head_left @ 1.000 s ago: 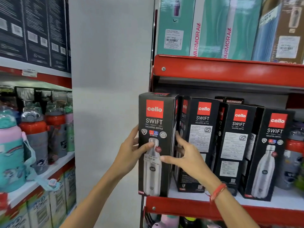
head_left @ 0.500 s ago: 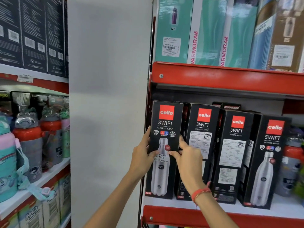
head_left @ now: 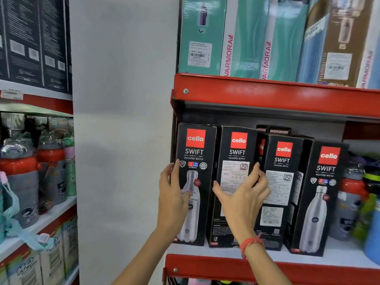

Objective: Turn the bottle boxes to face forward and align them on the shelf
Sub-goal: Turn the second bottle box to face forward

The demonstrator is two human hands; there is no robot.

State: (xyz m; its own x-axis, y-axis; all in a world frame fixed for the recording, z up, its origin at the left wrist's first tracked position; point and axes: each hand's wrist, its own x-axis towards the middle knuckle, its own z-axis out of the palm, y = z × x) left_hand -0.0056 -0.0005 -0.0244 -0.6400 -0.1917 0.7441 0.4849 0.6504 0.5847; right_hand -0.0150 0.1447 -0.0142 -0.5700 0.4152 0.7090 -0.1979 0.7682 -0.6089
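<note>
Four black cello bottle boxes stand in a row on the white shelf. The leftmost box shows its bottle picture to the front; my left hand grips its left edge with the thumb on the front. The second box shows a printed label side. My right hand is spread across that box, thumb near its left edge and fingertips at its right edge. The third box also shows a label side. The fourth box shows its bottle picture and stands slightly angled.
A red shelf lip runs below the boxes. The upper red shelf carries tall teal Varmora boxes. A white pillar stands left. Children's bottles fill the left shelving, and loose bottles crowd the right end.
The leftmost box went back onto the shelf, facing forward. My right hand left it and moved right onto the second box. My left hand stayed on the first box's left edge.
</note>
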